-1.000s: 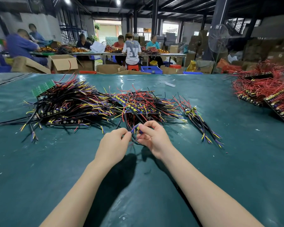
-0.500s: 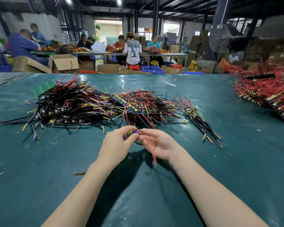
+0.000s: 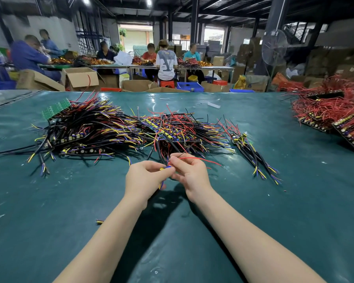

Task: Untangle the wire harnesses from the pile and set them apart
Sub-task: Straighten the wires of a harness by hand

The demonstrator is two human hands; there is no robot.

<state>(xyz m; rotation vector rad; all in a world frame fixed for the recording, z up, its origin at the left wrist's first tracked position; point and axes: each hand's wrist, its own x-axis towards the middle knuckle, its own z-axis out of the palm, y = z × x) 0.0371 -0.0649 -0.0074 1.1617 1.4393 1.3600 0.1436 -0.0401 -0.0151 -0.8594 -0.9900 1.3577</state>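
Both hands are held over the middle of the worktop [image 3: 253, 221], just on the near side of the pile [image 3: 114, 129].

Left hand [image 3: 143, 178]: grip closed to a pinch, thumb against fingertips, on the blue-and-yellow end of one wire harness [image 3: 165, 168]. A bit of the same colours is seen below the palm.

Right hand [image 3: 189, 174]: grip also pinched, thumb and forefinger on a thin red wire [image 3: 198, 159] that is run out toward the right edge, clear of the surface. The other fingers are loosely curled. The two grips are nearly touching.

Black leads are seen running from between the hands up into the pile.

The pile is made of black, red, yellow and blue leads, spread from near the left edge to past the middle. A green circuit board [image 3: 56, 108] is propped on its far-left end. A smaller bunch [image 3: 251, 154] is laid apart, just right of the pile. A heap of red harnesses [image 3: 331, 113] is stacked at the far right corner. A short wire offcut [image 3: 99, 222] is left beside the left forearm.

Beyond the far edge, people are seated at other tables, with a cardboard box [image 3: 80, 77], a blue crate [image 3: 190, 86] and a standing fan [image 3: 274, 50].
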